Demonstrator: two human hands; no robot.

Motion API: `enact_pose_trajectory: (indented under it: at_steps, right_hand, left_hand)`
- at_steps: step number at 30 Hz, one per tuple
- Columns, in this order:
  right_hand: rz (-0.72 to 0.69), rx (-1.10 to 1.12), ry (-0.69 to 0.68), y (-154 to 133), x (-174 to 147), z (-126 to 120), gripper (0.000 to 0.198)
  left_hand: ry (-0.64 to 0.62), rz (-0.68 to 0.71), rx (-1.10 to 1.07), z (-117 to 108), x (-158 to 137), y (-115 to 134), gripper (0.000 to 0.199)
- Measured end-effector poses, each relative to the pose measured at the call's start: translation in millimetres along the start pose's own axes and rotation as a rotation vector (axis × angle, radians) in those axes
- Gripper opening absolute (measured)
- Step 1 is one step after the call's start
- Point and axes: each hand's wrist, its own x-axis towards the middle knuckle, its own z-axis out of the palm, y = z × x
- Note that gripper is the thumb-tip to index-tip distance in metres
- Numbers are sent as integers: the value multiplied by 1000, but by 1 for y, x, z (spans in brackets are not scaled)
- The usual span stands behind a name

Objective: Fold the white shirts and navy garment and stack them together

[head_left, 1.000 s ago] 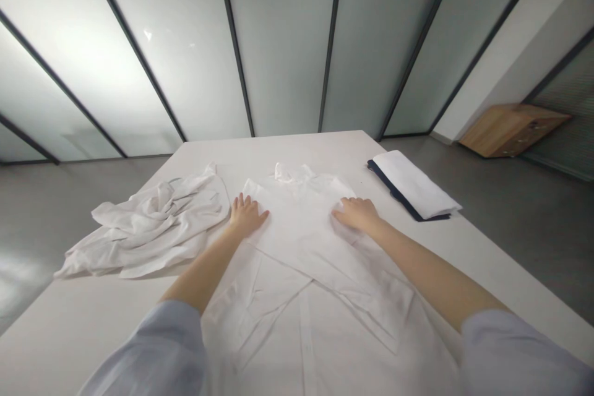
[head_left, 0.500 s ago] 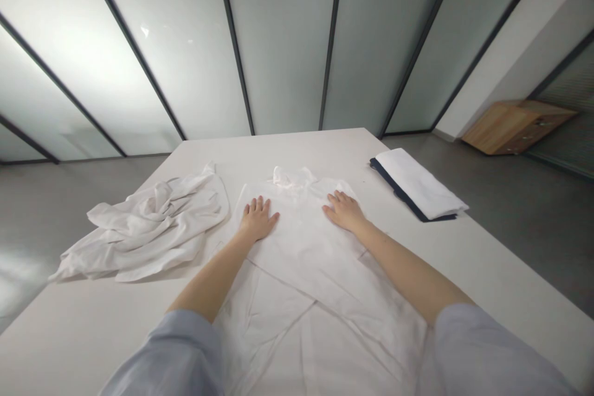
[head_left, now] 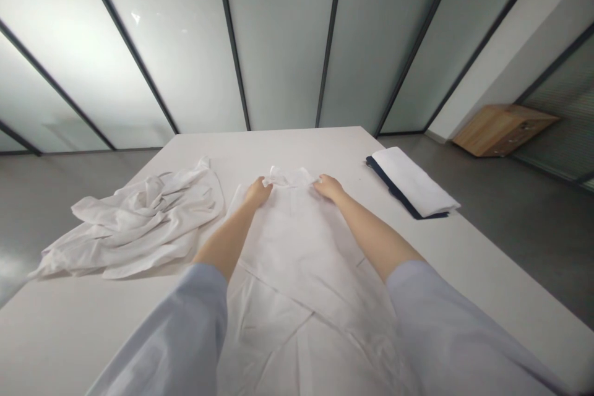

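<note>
A white shirt (head_left: 297,247) lies spread on the table in front of me, its collar at the far end and its sleeves folded across the body. My left hand (head_left: 260,190) is closed on the shirt's shoulder edge just left of the collar. On the other side of the collar, my right hand (head_left: 328,187) pinches the matching shoulder edge. The cloth between my hands is drawn fairly straight. My fingertips are partly hidden by the fabric.
A crumpled white garment (head_left: 148,223) lies on the left of the white table (head_left: 464,266). To the right rests a folded white garment (head_left: 413,179) on top of a dark folded one (head_left: 394,192). A wooden cabinet (head_left: 496,130) stands on the floor beyond.
Both hands have moved from lying flat on the shirt's upper part, farther forward to the shoulder edges beside the collar, and have closed on the cloth. The view has shifted slightly.
</note>
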Motion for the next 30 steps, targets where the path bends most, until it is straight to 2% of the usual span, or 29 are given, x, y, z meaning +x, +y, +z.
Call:
enact_pose_trajectory:
  at_steps: [3,6,9,11,14,17,23,25,27,30]
  right_hand:
    - [49,30,-48,-3,9,7,39]
    - [36,23,-85,-7,15,8,37]
    - [40,48,-109,-12,18,9,33]
    - [75,75,-58,-14,16,12,31]
    - [123,129,93,-13,9,21,30]
    - [107,268,203,-7,4,28,32]
    - [-12,698,288,9,5,31,23]
    - [-35,808,343,12,5,30,27]
    - [-13,860,393,14,5,30,32]
    - [17,821,415,13,5,31,32]
  left_hand:
    - [-58,-56,-6,5,13,3,59]
    - [-132,-44,29,6,17,7,49]
    - [-107,-8,66,6,16,10,44]
    - [-83,-10,74,7,14,12,42]
    - [-14,-9,41,12,9,13,35]
    - [88,28,-61,18,4,9,28]
    - [157,72,-427,22,7,-6,26]
    - [187,77,-578,21,9,-10,23]
    - [238,90,-678,20,10,-12,24]
    - [275,89,-662,19,8,-11,28]
